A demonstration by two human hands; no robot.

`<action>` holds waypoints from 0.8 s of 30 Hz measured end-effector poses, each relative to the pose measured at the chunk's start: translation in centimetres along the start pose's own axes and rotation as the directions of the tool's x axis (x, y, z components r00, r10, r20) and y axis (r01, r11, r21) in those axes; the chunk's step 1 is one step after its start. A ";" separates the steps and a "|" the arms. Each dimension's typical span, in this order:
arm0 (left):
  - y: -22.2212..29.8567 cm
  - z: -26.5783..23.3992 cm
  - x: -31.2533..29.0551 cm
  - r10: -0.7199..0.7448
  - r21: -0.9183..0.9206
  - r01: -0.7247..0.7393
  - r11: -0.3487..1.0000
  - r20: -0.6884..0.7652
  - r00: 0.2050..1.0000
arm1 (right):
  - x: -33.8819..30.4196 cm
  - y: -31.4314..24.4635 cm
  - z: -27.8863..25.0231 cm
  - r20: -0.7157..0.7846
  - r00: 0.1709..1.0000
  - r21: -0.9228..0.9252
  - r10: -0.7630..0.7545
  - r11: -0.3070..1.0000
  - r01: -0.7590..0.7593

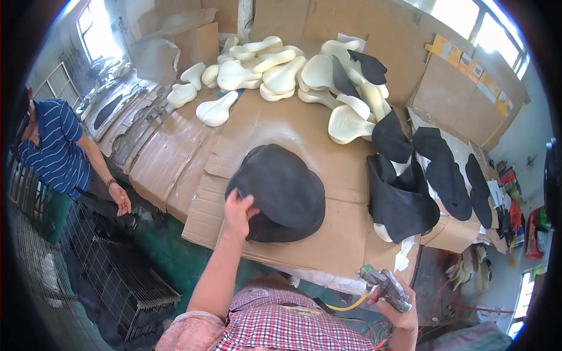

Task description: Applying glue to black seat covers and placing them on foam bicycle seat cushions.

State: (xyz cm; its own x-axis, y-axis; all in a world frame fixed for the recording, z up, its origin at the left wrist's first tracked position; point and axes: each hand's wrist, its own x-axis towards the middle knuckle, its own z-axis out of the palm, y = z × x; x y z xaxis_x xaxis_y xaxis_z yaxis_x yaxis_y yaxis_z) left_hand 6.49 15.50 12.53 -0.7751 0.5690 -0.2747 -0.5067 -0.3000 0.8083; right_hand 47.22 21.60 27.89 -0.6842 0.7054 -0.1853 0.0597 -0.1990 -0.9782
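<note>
Black, soft-looking saddle covers [281, 181] lie in an overlapping pile on the cardboard-topped table in front of me. At the pile's left edge, my left hand [237, 213] has its fingers curled in a pinch against the black material; the exact grip is partly hidden. My right hand [404, 310] is wrapped round a metal spray gun [386, 288], low on the right and apart from the pile. A yellow hose [346, 307] runs from the gun toward my body.
Cream foam bicycle saddles [284, 76] are heaped along the table's back. More black covers [401, 196] drape over saddles at right, beside flat black pieces [448, 175]. A person [55, 146] in a striped blue shirt stands at left near a wire rack [117, 269].
</note>
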 end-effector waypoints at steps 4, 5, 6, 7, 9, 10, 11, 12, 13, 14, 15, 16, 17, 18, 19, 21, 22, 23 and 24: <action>7.9 -0.5 -0.1 0.151 -0.306 -0.133 0.943 0.033 0.988 | -0.3 -0.6 -0.2 -0.029 0.999 -0.035 -0.044 0.998 0.043; 10.2 -1.0 -0.7 0.160 -0.351 -0.160 0.923 -0.030 0.987 | -0.4 -0.9 -0.2 -0.041 0.998 -0.061 -0.047 0.997 0.044; 12.1 -1.6 -1.1 0.162 -0.394 -0.185 0.900 -0.091 0.983 | -0.6 -1.1 -0.3 -0.045 0.998 -0.062 -0.046 0.997 0.043; 14.0 -3.5 -1.4 0.234 -0.346 -0.273 0.897 -0.151 0.960 | -0.7 -1.3 -0.2 -0.055 0.997 -0.079 -0.055 0.996 0.050; 17.2 -5.7 -3.0 0.436 -0.226 -0.482 0.846 -0.227 0.871 | -0.7 -1.9 0.3 -0.068 0.996 -0.109 -0.063 0.992 0.055; 18.4 -5.8 -3.7 0.546 -0.165 -0.586 0.794 -0.231 0.805 | -0.8 -2.1 0.4 -0.073 0.996 -0.113 -0.058 0.992 0.049; 19.4 -6.9 -3.9 0.481 -0.247 -0.528 0.812 -0.229 0.846 | -0.9 -2.2 0.3 -0.076 0.996 -0.129 -0.050 0.991 0.040; 20.3 -8.1 -4.4 0.421 -0.323 -0.475 0.819 -0.225 0.879 | -1.1 -2.2 0.3 -0.071 0.997 -0.141 -0.043 0.990 0.032; 20.8 -8.7 -4.9 0.543 -0.274 -0.573 0.773 -0.181 0.820 | -1.1 -2.3 0.4 -0.063 0.997 -0.141 -0.038 0.990 0.029; 21.4 -10.8 -4.8 0.544 -0.269 -0.575 0.772 -0.188 0.818 | -1.2 -2.3 0.5 -0.053 0.999 -0.135 -0.006 0.991 -0.001; 21.8 -13.9 -4.3 0.498 -0.305 -0.562 0.769 -0.265 0.826 | -1.4 -2.3 0.6 -0.047 0.999 -0.131 0.025 0.991 -0.031; 22.1 -14.9 -4.0 0.444 -0.343 -0.547 0.764 -0.334 0.831 | -1.5 -2.3 1.0 -0.050 0.998 -0.133 0.029 0.990 -0.036; 22.0 -15.7 -3.6 0.429 -0.372 -0.556 0.743 -0.373 0.823 | -1.6 -2.2 1.4 -0.046 0.996 -0.125 0.071 0.989 -0.077; 22.1 -16.5 -3.5 0.427 -0.371 -0.555 0.745 -0.375 0.823 | -1.9 -2.1 1.8 -0.038 0.993 -0.116 0.113 0.986 -0.117; 22.2 -18.0 -3.3 0.444 -0.357 -0.588 0.726 -0.410 0.797 | -2.6 -1.4 1.9 -0.049 0.993 -0.073 0.104 0.991 -0.107; 22.3 -20.6 -2.8 0.456 -0.342 -0.615 0.710 -0.442 0.772 | -2.6 -1.3 3.1 -0.048 0.995 -0.049 0.089 0.995 -0.092; 22.3 -21.6 -2.5 0.481 -0.322 -0.629 0.708 -0.432 0.763 | -2.5 -1.3 3.7 -0.047 0.996 -0.026 0.069 0.997 -0.071; 22.2 -22.5 -2.1 0.507 -0.302 -0.643 0.704 -0.421 0.753 | -2.6 -1.6 4.1 -0.063 0.997 -0.038 0.051 0.998 -0.053; 22.1 -22.5 -1.9 0.503 -0.305 -0.637 0.708 -0.417 0.757 | -2.8 -1.8 4.4 -0.070 0.996 -0.039 0.051 0.998 -0.054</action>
State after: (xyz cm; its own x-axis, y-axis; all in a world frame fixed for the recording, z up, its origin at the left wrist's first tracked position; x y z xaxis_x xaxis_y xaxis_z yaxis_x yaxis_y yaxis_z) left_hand -11.73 -9.44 19.22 -0.9991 -0.0389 -0.0188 0.0204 -0.8084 0.5883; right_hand 45.81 17.03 30.58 -0.6274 0.7403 -0.2415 0.1248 -0.2106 -0.9696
